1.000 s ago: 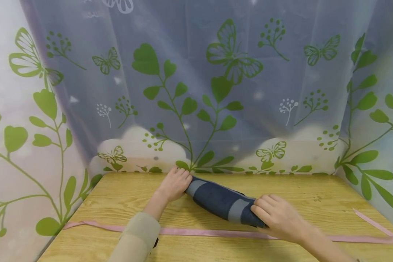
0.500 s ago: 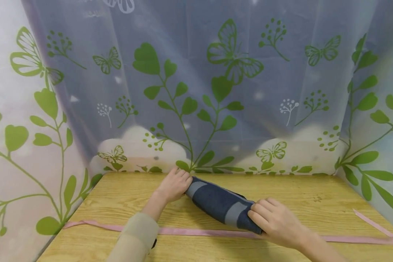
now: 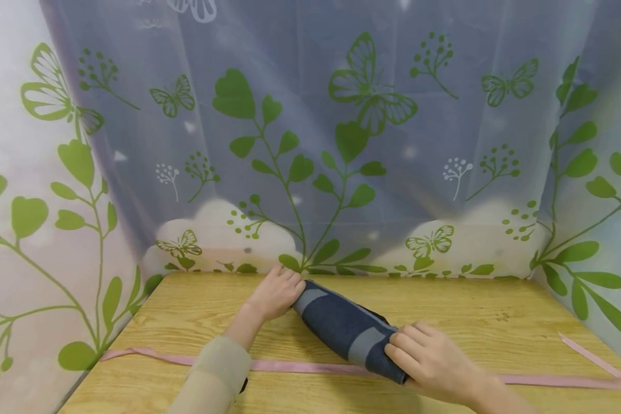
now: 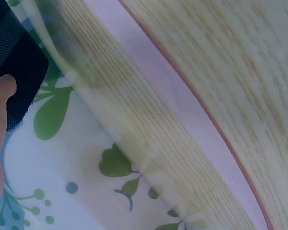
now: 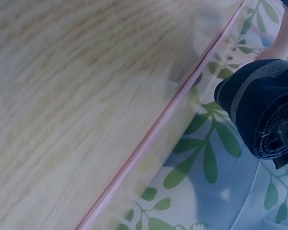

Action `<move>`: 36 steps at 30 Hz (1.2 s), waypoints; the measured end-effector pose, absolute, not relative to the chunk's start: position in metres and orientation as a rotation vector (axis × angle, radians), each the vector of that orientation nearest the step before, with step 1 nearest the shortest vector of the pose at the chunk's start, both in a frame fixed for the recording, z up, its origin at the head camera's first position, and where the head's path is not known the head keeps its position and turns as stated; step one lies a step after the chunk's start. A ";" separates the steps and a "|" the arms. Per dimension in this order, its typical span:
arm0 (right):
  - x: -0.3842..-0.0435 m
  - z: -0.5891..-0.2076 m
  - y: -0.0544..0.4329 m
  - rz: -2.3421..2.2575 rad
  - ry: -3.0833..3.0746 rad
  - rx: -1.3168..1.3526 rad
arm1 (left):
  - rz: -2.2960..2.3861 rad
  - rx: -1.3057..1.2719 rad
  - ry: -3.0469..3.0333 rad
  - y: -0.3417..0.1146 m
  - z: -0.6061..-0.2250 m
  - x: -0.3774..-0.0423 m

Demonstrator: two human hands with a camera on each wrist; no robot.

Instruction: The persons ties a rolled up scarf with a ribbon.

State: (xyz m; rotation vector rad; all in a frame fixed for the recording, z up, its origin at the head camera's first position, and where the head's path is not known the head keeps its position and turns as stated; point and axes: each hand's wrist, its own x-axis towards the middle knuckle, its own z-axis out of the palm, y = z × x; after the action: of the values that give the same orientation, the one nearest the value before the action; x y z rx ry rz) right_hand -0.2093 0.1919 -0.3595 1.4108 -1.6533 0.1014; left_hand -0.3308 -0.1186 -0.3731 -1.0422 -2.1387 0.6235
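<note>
A rolled navy cloth with grey bands point(image 3: 336, 325) slants across the middle of the head view, its near end lower right. My left hand point(image 3: 276, 293) grips the far end, and in the left wrist view a thumb point(image 4: 1, 100) presses on the dark fabric point(image 4: 31, 67). Around the near end curl the fingers of my right hand point(image 3: 434, 356). Seen end-on in the right wrist view, the rolled cloth point(image 5: 259, 105) shows coiled layers with a stitched edge. The right hand itself is out of that view.
A pink ribbon point(image 3: 559, 380) runs across the wooden table point(image 3: 212, 310), passing beneath the cloth. A second pink strip point(image 3: 590, 352) angles off at the right. A patterned curtain point(image 3: 300, 172) with green leaves and butterflies encloses the table's back and sides.
The near end of the rolled cloth has swung toward me and a little left, along with my right hand. My left hand keeps its grip in nearly the same place.
</note>
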 end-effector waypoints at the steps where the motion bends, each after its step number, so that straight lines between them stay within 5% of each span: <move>1: -0.208 -0.359 0.190 0.106 -1.641 1.419 | 0.620 -1.046 -2.134 -0.118 -0.373 -0.331; 36: -0.183 -0.366 0.172 0.154 -1.599 1.545 | 0.684 -1.170 -2.012 -0.106 -0.368 -0.332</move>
State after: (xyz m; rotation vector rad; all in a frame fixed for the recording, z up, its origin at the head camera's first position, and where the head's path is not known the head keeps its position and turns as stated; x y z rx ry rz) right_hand -0.1832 0.1715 -0.3659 1.5452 -1.5990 0.1541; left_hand -0.3325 -0.1058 -0.3680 -1.1698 -2.0122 0.6839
